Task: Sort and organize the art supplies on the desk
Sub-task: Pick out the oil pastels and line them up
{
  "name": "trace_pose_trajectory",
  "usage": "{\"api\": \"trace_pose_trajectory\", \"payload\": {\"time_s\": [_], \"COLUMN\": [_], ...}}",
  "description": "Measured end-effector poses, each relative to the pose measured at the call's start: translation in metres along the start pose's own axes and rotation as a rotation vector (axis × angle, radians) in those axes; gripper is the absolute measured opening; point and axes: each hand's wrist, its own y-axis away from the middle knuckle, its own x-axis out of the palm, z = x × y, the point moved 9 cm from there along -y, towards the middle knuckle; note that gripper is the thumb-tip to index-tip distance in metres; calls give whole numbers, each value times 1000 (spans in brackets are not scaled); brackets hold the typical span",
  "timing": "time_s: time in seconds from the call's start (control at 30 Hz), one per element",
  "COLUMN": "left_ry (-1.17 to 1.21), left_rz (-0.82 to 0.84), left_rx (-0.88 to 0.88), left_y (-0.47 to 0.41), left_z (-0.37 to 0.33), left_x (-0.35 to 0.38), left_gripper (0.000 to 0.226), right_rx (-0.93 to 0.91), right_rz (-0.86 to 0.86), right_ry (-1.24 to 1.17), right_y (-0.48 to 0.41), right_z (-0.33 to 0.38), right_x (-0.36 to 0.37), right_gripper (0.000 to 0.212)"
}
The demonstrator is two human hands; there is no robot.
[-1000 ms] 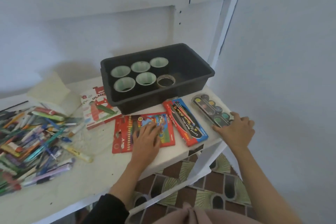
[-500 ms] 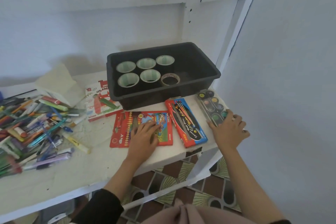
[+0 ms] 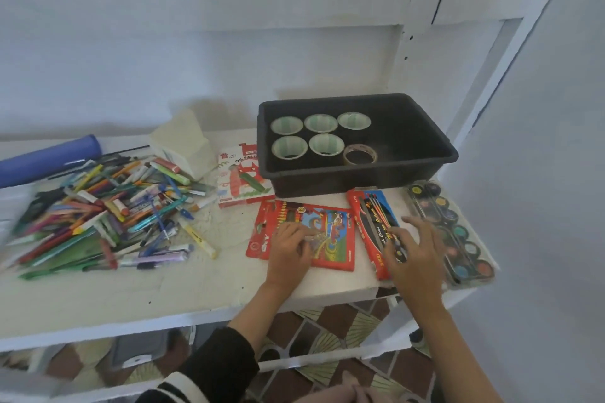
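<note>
My left hand (image 3: pixel 289 250) rests on the red cardboard pack of crayons (image 3: pixel 330 239). Its fingers are loosely bent and press the pack's near left part without gripping anything. My right hand (image 3: pixel 414 258) is spread wide and relaxed over the near end of the long red and blue box of coloured pencils (image 3: pixel 370 216). I cannot tell whether its fingertips touch the box.

Just beyond my right little finger, at the desk's right edge, lies the long clear plastic tray of round watercolour paints (image 3: pixel 458 232). Past the fingertips of both hands stands the black plastic tub (image 3: pixel 360 178). It holds five white and green rolls of tape (image 3: pixel 322 123) and one brown roll of tape (image 3: pixel 360 154).

Beyond my left fingertips and to their left, a white and red box of oil pastels (image 3: pixel 240 186) sits against the tub. Well out past my left little finger, a loose heap of coloured pens and markers (image 3: pixel 98 216) spreads over the white painted desk (image 3: pixel 163 288).
</note>
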Motion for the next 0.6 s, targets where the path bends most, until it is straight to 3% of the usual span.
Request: {"api": "trace_pose_trajectory", "payload": {"time_s": [0.13, 0.4, 0.5, 0.6], "left_ry": [-28, -183, -301, -470], "left_rz": [-135, -332, -315, -188], "left_rx": [16, -29, -50, -147], "left_y": [7, 38, 56, 70], "left_z": [19, 95, 131, 169], "left_x": [-42, -172, -216, -244], "left_gripper": [22, 29, 29, 39], "right_rx": [-88, -20, 94, 158], "right_rz": [98, 652, 749, 721], "right_ry": [-177, -234, -162, -48], "right_y": [-5, -4, -9, -18], "right_z": [57, 167, 191, 199], "right_x": [25, 146, 182, 200], "right_gripper": [20, 30, 42, 41]}}
